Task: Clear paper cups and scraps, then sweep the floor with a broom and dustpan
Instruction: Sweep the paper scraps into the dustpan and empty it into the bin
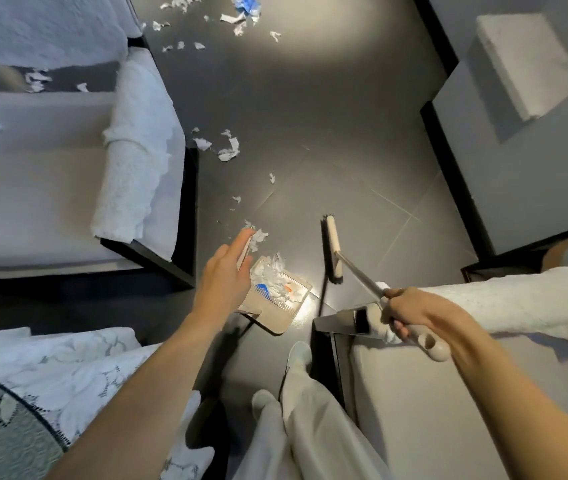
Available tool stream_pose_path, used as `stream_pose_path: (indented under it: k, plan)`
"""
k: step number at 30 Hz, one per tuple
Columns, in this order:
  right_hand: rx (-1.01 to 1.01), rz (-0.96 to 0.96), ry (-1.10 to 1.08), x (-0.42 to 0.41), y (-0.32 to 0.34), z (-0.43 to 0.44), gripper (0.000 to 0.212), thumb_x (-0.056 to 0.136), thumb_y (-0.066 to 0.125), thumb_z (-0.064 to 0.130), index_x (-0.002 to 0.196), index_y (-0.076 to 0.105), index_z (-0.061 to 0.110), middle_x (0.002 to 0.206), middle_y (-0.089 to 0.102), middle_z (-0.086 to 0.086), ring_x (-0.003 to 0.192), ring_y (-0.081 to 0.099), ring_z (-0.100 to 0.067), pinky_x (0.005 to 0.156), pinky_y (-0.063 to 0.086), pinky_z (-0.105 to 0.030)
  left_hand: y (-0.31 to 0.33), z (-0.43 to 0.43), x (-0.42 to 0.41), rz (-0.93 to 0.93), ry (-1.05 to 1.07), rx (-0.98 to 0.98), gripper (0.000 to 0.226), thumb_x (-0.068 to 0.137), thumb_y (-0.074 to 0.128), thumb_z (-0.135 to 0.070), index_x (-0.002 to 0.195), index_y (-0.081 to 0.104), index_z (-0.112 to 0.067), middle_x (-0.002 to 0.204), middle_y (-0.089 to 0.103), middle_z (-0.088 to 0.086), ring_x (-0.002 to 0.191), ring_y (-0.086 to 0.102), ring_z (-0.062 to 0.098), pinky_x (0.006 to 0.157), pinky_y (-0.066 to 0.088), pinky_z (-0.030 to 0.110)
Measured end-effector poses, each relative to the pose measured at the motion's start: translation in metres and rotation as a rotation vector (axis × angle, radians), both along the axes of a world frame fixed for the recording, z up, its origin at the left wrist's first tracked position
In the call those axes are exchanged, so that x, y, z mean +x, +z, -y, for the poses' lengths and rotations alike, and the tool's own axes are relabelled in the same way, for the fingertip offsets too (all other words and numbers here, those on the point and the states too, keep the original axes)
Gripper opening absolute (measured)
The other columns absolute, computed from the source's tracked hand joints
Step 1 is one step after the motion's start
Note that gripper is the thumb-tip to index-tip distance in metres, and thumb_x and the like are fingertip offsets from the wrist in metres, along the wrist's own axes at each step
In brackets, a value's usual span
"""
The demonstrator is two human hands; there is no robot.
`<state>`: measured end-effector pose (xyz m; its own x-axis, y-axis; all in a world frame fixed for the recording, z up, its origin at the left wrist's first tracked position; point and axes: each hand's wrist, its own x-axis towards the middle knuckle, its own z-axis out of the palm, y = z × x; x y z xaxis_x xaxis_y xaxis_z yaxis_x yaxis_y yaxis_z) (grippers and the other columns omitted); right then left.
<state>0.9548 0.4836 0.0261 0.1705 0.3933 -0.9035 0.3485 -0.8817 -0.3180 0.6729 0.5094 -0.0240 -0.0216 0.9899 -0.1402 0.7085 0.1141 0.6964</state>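
Single head-worn wide-angle view, looking steeply down, floor (310, 98) below, forearms close

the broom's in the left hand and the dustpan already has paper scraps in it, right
Not quite. The head view shows the broom gripped by its handle in the right hand, not the left. The left hand is over at the dustpan. The rest holds: the dustpan already has paper scraps in it.
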Motion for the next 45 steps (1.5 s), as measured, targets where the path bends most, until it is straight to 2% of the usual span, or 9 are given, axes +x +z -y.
stream_pose_path:
  k: [5,13,18,27,32,35,38,42,45]
  plan:
    - [-0.104,-0.128,-0.027,-0.031,-0.018,0.000,0.028,0.100,0.028,0.010,0.091,0.052,0.021,0.054,0.045,-0.002,0.036,0.035,-0.008,0.035,0.031,-0.014,-0.002,-0.006,-0.003,0.011,0.036,-0.007,0.045,0.099,0.048,-0.017,0.138,0.042,-0.039,0.090,0.048,0.002,0.083,0.052,0.022,0.072,0.047,0.038]
    - [-0.090,-0.216,0.009,-0.033,0.002,-0.010,0.032,0.099,0.034,0.008,0.119,0.047,0.030,0.039,0.048,0.003,0.029,0.037,-0.006,0.031,0.032,-0.013,-0.005,-0.002,-0.022,0.049,0.117,-0.023,0.046,0.098,0.051,-0.014,0.137,0.043,-0.038,0.101,0.054,0.006,0.089,0.052,0.016,0.066,0.042,0.020]
    - [-0.025,-0.142,0.041,-0.023,0.013,-0.009,0.049,0.095,0.039,0.001,0.131,0.043,0.034,0.040,0.047,0.000,0.030,0.036,-0.008,0.031,0.033,-0.014,-0.004,0.005,-0.031,0.058,0.141,-0.016,0.045,0.098,0.050,-0.014,0.138,0.045,-0.034,0.105,0.055,0.008,0.092,0.052,0.019,0.074,0.042,0.028]
    - [0.027,-0.076,-0.086,0.026,0.011,-0.017,0.056,0.094,0.041,-0.010,0.142,0.038,0.020,0.043,0.038,0.000,0.029,0.032,-0.008,0.030,0.028,-0.012,-0.003,-0.008,-0.025,0.079,0.191,0.010,0.042,0.098,0.051,-0.012,0.134,0.047,-0.032,0.108,0.056,0.008,0.095,0.053,0.022,0.074,0.042,0.028]
    - [0.005,-0.054,-0.130,0.045,-0.003,-0.026,0.050,0.093,0.041,-0.011,0.128,0.040,0.025,0.040,0.037,-0.001,0.026,0.031,-0.008,0.029,0.028,-0.013,-0.004,-0.014,-0.025,0.096,0.208,-0.006,0.042,0.098,0.052,-0.013,0.133,0.047,-0.034,0.110,0.054,0.004,0.096,0.052,0.021,0.073,0.042,0.028]
    - [-0.034,-0.108,-0.179,0.035,-0.019,-0.038,0.023,0.099,0.032,-0.002,0.102,0.048,0.014,0.044,0.040,-0.004,0.025,0.031,-0.006,0.027,0.026,-0.012,-0.004,-0.012,-0.024,0.090,0.217,-0.014,0.042,0.097,0.053,-0.013,0.132,0.047,-0.035,0.107,0.053,0.002,0.096,0.051,0.021,0.073,0.041,0.028]
    - [-0.091,-0.186,-0.211,0.021,-0.033,-0.048,0.032,0.104,0.024,0.009,0.080,0.044,0.017,0.042,0.040,0.001,0.026,0.030,-0.006,0.026,0.024,-0.011,-0.005,-0.013,-0.023,0.095,0.220,-0.026,0.042,0.098,0.052,-0.015,0.132,0.046,-0.038,0.106,0.052,0.001,0.096,0.051,0.020,0.066,0.041,0.020]
    - [-0.134,-0.255,-0.157,0.003,-0.034,-0.049,0.042,0.095,0.034,-0.006,0.117,0.044,0.028,0.048,0.038,0.000,0.028,0.032,-0.005,0.026,0.026,-0.013,-0.004,-0.014,-0.023,0.097,0.237,-0.043,0.041,0.098,0.052,-0.016,0.131,0.045,-0.040,0.108,0.052,0.001,0.095,0.051,0.019,0.073,0.043,0.028]
    - [-0.140,-0.285,-0.113,-0.008,-0.026,-0.050,0.049,0.093,0.037,-0.009,0.126,0.042,0.028,0.048,0.039,-0.001,0.028,0.032,-0.005,0.027,0.027,-0.013,-0.002,-0.011,-0.024,0.108,0.237,-0.052,0.042,0.099,0.051,-0.016,0.133,0.044,-0.039,0.108,0.049,-0.001,0.097,0.051,0.020,0.078,0.048,0.032]
